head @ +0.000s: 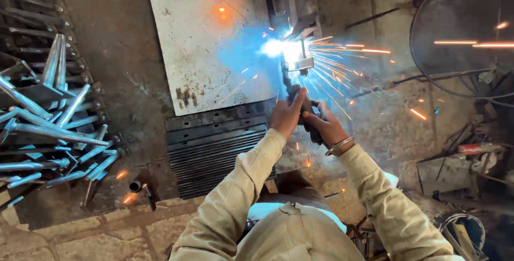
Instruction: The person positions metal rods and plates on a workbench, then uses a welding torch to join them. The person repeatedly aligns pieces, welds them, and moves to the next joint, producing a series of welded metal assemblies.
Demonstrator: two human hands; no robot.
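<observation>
Here, one pale steel sheet [206,36] lies flat, the biggest thing. Left of the sheet, a heap of metal rods [51,127], too tangled to count. Below it, one stack of dark flat bars [214,143]. At the sheet's right edge, one torch [293,87] throws sparks; left hand [287,113] and right hand [321,124] both wrap it tightly, glare hiding the weld.

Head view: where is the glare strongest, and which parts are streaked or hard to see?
In the head view, the welding arc burns out to white, casting blue light over the steel plate; flying sparks smear into orange streaks; the right edge is dark; both hands, left hand and right hand, stay fairly sharp on the electrode holder.
</observation>
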